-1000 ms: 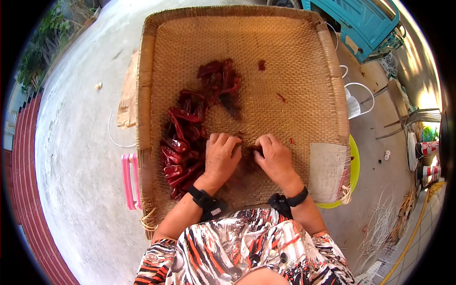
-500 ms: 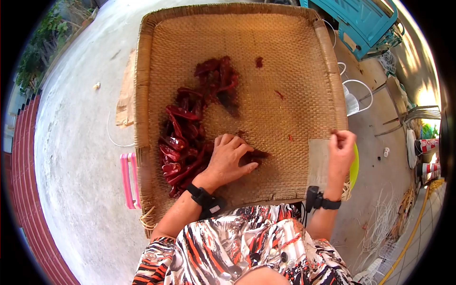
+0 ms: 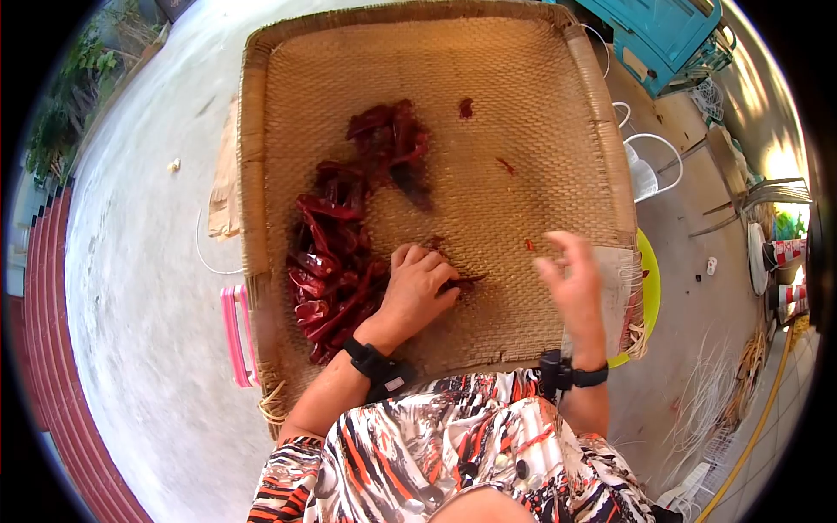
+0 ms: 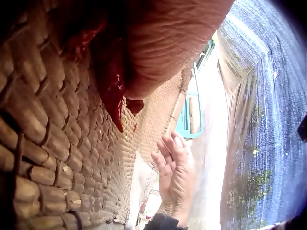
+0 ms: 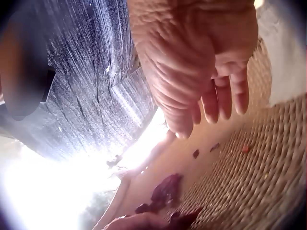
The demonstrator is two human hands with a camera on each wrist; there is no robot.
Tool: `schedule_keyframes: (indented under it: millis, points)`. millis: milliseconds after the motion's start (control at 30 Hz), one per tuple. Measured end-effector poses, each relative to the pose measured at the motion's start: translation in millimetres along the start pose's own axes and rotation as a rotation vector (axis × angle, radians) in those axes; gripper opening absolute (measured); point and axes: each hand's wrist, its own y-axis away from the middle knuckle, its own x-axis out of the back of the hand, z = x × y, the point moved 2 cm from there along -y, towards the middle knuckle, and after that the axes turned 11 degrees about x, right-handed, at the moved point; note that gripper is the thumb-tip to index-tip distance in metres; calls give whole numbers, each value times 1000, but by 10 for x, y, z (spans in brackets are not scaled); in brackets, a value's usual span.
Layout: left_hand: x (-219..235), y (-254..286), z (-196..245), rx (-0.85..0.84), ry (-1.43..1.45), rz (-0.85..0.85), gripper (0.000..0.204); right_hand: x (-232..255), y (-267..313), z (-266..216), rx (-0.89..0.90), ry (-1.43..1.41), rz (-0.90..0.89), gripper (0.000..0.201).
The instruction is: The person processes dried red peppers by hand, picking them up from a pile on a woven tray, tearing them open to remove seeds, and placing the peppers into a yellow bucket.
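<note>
Curled fingers of my left hand (image 3: 411, 292) grip a dark red dried pepper (image 3: 471, 279) low over a woven tray (image 3: 523, 174); its tip sticks out to the right. In the left wrist view this pepper (image 4: 113, 91) lies against the left hand (image 4: 177, 43). To the left, a curved pile of glossy red peppers (image 3: 327, 253) reaches up the tray. My right hand (image 3: 575, 292) hangs above the tray's right part, fingers apart and slightly bent; the right wrist view shows nothing in the right hand (image 5: 192, 57).
Small red scraps (image 3: 466, 108) lie on the tray. A yellow-green basin (image 3: 649, 288) shows under its right edge, with a white bucket (image 3: 643, 174) beyond. A pink-framed object (image 3: 237, 336) stands left, near brown cardboard (image 3: 225, 183). A teal vehicle (image 3: 658, 39) is at the upper right.
My right hand left the left one, went to the tray's right edge with its fingers curled, and has come back inward with them spread. The left hand has stayed at the pepper.
</note>
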Motion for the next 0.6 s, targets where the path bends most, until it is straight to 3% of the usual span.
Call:
schedule_keyframes:
  millis: [100, 200, 333, 433, 567, 600]
  points:
    - [33, -8, 18, -29, 28, 20, 20, -372, -54, -312, 336, 61, -235, 33]
    - [67, -11, 40, -52, 64, 79, 19, -596, -21, -287, 291, -96, -369, 27]
    - [65, -12, 18, -3, 146, 84, 20, -675, -1, -234, 114, -308, -288, 14]
    - [61, -25, -30, 20, 120, 141, 22, -537, 1, -193, 3, -244, -198, 10]
    - [63, -16, -87, 126, 168, 248, 22, -151, -41, -12, -19, -100, 157, 8]
    - [51, -11, -98, 171, 200, 271, 22, -149, -33, -10, -20, -101, 158, 8]
